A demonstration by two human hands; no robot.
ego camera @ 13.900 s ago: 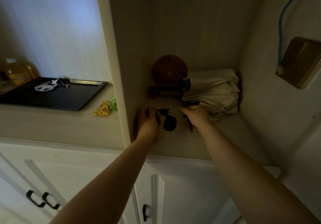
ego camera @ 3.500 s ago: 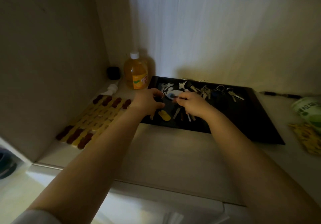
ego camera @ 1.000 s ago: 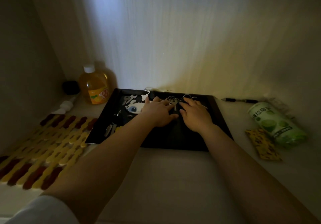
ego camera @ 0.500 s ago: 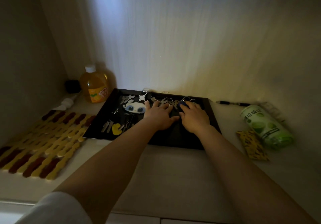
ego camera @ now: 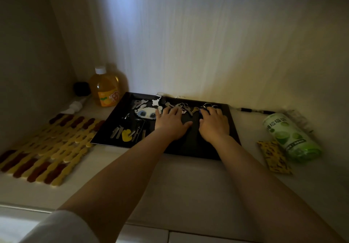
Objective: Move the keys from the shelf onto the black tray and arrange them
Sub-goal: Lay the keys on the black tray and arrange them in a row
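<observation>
The black tray [ego camera: 190,144] lies on the counter against the back wall. Keys are spread across it. A small bunch [ego camera: 139,103] sits at the back left. A white fob with blue eyes [ego camera: 145,113] lies beside it. A bunch with a yellow tag [ego camera: 126,135] is at the front left. More keys on rings [ego camera: 184,107] lie along the back. My left hand [ego camera: 171,123] rests flat with fingers spread, fingertips touching the middle keys. My right hand [ego camera: 214,124] is bent over a ring bunch [ego camera: 207,105] at the back right, its fingertips hidden.
An orange drink bottle [ego camera: 106,90] and a small black object [ego camera: 81,89] stand left of the tray. A yellow and brown mat [ego camera: 49,142] covers the left counter. On the right are a green roll [ego camera: 290,137], a yellow packet [ego camera: 273,156] and a pen [ego camera: 255,110].
My hands have drawn apart on the tray; the right one has slid right onto the back-right ring bunch. The left stays at the middle keys.
</observation>
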